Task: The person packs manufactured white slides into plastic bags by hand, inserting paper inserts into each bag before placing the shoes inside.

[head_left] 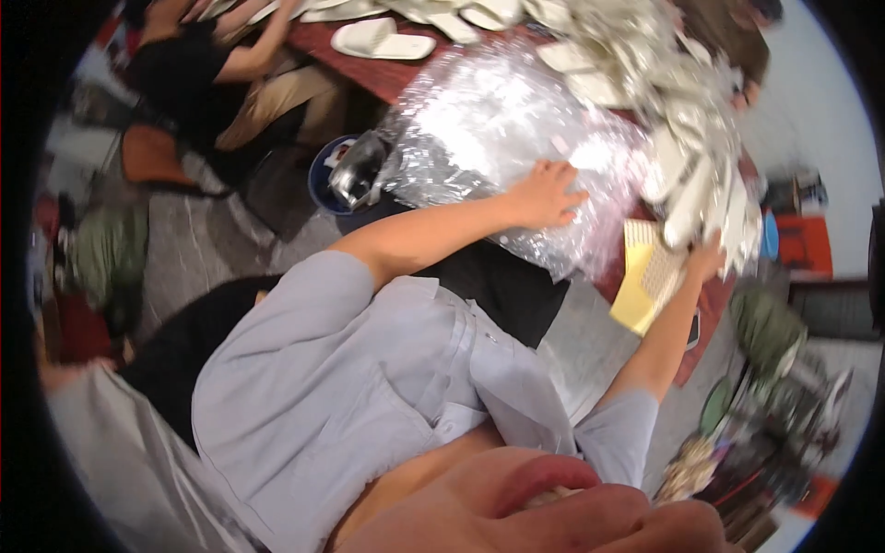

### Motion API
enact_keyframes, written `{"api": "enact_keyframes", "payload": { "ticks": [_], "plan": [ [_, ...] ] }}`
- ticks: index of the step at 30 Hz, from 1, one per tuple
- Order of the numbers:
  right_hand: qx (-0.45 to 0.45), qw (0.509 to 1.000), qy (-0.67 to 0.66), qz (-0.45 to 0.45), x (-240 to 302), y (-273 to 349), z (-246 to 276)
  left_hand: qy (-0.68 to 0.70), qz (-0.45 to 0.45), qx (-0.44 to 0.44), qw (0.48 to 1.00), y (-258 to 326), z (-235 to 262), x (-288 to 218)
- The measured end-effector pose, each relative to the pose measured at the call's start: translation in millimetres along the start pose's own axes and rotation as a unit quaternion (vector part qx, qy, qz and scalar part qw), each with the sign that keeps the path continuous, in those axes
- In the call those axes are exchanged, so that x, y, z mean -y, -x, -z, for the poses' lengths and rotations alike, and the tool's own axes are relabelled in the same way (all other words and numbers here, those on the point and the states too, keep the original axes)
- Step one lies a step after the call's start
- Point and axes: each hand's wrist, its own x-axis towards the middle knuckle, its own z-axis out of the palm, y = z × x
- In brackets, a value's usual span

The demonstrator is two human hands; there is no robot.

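A face (562, 507) looms before crinkled, glossy, transparent plastic film (489, 120).

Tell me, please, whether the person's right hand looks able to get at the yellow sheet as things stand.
Probably yes: the right hand is close beside the yellow sheet, whose near end lies uncovered, though the hand is at the pale slippers.

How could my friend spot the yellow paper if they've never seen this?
Find the red table. At its near edge, look between the shiny clear plastic and the person's right hand: the yellow paper is there. Its bright colour stands out from the clear plastic and the cream slippers.
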Motion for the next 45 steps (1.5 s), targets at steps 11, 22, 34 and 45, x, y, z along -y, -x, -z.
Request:
{"api": "enact_keyframes", "payload": {
  "ticks": [11, 22, 34, 45],
  "plan": [
    [-0.183, 0.964, -0.109, 0.159, 382, -100, 10, 0.045, 0.028, 0.024, 0.998, 8, -18, -6],
    [-0.396, 0.913, 0.012, 0.096, 135, -169, 70, 0.041, 0.025, 0.03, 0.998, -2, -29, 1],
    [-0.242, 0.744, -0.436, 0.445, 175, -112, 324, 0.022, 0.046, 0.078, 0.996, 2, -6, -3],
    [0.141, 0.533, -0.466, 0.692, 448, 37, 289, 0.613, 0.082, -0.088, 0.781, 1, -69, -6]
  ]
}}
